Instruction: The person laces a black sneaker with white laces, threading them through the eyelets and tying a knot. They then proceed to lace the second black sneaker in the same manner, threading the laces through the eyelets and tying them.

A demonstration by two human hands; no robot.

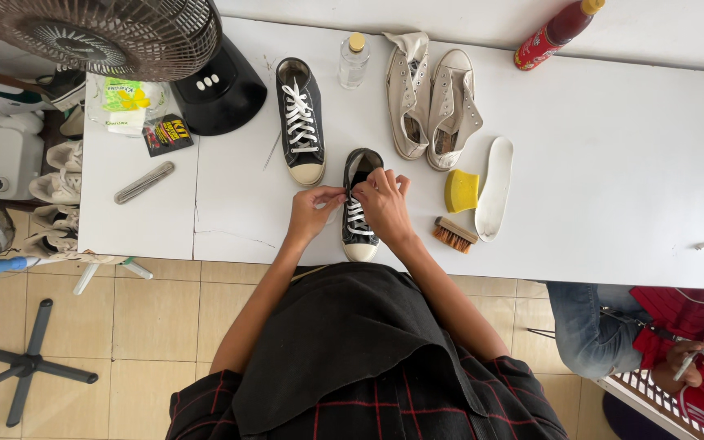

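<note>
Both hands, left hand [313, 210] and right hand [382, 202], pinch apparently the white lace [355, 213] over the black sneaker [359, 208], fingers closed tight.

— What can't you make out?
— The right hand [383, 198] covers the upper lacing of the near black shoe [359, 213], so the lace ends there are hidden.
— And the edges?
— The fan [99, 33] is cut off at the top, the red bottle [554, 34] loses its cap there, and the seated person [662, 326] runs off the right side.
</note>
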